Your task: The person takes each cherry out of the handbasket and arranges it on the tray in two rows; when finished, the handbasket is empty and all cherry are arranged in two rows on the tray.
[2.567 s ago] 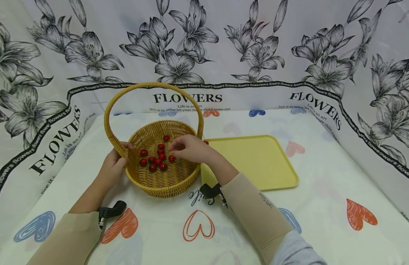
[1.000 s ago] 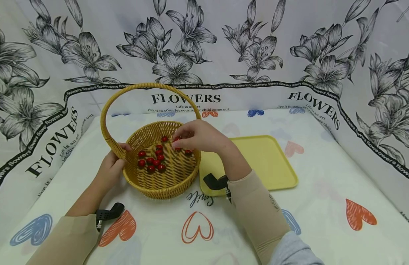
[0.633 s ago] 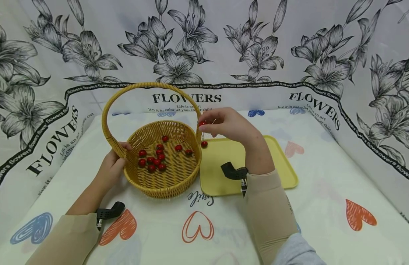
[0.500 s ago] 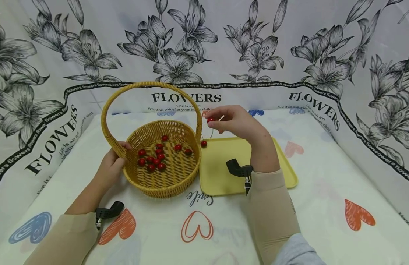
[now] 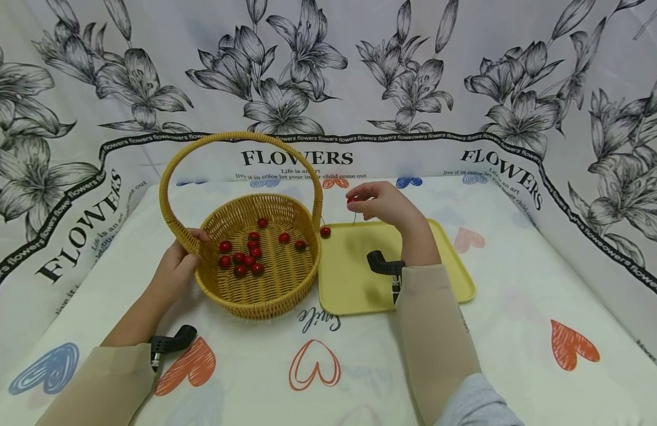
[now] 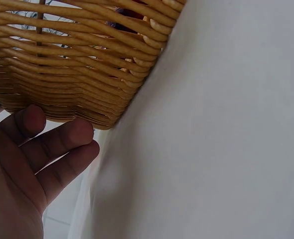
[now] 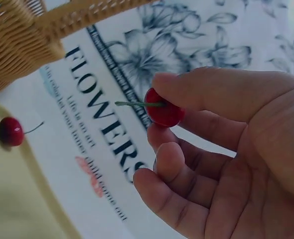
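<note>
In the head view my right hand (image 5: 389, 204) pinches a red cherry (image 5: 352, 200) between thumb and fingers, above the far left part of the yellow tray (image 5: 349, 290). The right wrist view shows this cherry (image 7: 163, 110) with its green stem pointing away from the hand. My left hand (image 5: 176, 263) grips the wicker basket (image 5: 264, 305) at its left rim, by the foot of the handle. Its other fingers (image 6: 62, 144) are bent beside the outer wall, in the left wrist view. Several cherries (image 5: 248, 260) lie in the basket. Another cherry (image 5: 325, 232) rests at the tray's far left corner.
The basket's tall arched handle (image 5: 238, 136) stands up between its left and right sides. Basket and tray sit side by side on a white cloth (image 5: 243, 367) printed with hearts. A flower-printed cloth (image 5: 355, 94) rises behind them.
My right hand has left the basket with a cherry and moved right over the tray, then dropped slightly. The left hand has stayed at the basket's rim.
</note>
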`<state>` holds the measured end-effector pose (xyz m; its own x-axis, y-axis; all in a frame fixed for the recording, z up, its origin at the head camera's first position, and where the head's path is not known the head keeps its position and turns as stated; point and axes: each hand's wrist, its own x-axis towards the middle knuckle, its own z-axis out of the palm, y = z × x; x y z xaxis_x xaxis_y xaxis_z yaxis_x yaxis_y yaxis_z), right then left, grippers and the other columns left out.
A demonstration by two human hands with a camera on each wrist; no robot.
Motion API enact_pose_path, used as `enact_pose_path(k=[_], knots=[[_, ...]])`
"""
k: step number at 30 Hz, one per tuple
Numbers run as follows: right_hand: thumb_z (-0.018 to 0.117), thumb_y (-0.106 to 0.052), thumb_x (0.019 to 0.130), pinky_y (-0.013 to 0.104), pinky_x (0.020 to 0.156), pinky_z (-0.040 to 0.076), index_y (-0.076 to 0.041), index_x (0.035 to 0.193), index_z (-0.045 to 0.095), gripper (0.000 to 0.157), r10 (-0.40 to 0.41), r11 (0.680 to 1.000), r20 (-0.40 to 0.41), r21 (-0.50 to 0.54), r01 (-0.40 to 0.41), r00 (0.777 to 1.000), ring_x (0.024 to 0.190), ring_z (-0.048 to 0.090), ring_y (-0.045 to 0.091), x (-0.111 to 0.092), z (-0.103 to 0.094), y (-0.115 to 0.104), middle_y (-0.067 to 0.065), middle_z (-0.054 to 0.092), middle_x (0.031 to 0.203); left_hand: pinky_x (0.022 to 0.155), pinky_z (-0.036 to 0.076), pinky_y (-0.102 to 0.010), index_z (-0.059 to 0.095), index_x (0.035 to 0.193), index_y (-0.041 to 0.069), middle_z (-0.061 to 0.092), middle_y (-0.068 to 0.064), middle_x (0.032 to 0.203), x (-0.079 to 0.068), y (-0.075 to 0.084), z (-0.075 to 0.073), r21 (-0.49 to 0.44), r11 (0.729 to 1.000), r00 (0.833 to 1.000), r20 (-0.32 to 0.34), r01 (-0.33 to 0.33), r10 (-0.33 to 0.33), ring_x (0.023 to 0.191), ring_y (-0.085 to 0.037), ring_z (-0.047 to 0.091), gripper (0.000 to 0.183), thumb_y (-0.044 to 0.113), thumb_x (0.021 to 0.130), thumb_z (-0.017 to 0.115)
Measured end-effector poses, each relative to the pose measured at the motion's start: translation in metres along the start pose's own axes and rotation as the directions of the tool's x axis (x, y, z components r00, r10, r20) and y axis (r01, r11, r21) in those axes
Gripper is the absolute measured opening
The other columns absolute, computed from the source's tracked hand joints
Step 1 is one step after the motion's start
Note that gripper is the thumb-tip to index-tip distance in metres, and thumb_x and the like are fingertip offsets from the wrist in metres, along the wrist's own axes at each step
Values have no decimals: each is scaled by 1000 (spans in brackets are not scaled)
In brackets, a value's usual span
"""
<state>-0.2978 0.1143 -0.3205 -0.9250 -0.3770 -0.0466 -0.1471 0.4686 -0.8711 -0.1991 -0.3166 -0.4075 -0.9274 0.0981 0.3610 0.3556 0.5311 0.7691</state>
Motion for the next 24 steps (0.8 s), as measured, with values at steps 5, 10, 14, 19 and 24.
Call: enact_pose_path(k=[5,10,14,19,24], knots=[[74,-21,95,55,95,48,-5,123,63,35,58,998,-5,28,-58,998,86,58,35,14,12,14,12,65,108,91,39,-11,47,126,-4,51,-15,128,0,-2,0,-1,1000,1000,0,2,-2,116,-17,48,34,-2,93,38],[75,-20,94,50,90,51,-3,114,63,29,99,995,-13,12,-99,995,87,58,32,25,25,27,12,66,106,90,39,-11,47,127,-3,50,-17,128,0,-4,-1,2,1000,1000,5,1,-1,117,-20,49,35,-2,93,38],[76,-21,92,43,82,52,-3,110,67,27,115,991,-41,-68,-117,993,85,57,26,31,34,37,11,67,108,89,40,-10,47,126,-4,51,-17,128,0,-4,-1,-7,1000,1000,5,-10,10,116,-13,49,35,-2,93,38],[78,-25,91,42,90,48,-7,108,72,25,108,964,-99,-232,-129,989,96,58,25,36,45,44,9,68,109,90,40,-10,46,126,-5,50,-20,129,0,-2,-1,-16,1000,1000,11,-3,3,120,-26,50,34,-3,93,37],[78,-25,90,42,102,43,-8,106,76,23,71,925,-116,-364,-109,991,107,60,26,39,52,46,6,72,109,90,40,-10,46,126,-5,50,-19,129,0,0,-1,-25,1000,1000,15,8,-7,120,-29,50,34,-2,93,37]])
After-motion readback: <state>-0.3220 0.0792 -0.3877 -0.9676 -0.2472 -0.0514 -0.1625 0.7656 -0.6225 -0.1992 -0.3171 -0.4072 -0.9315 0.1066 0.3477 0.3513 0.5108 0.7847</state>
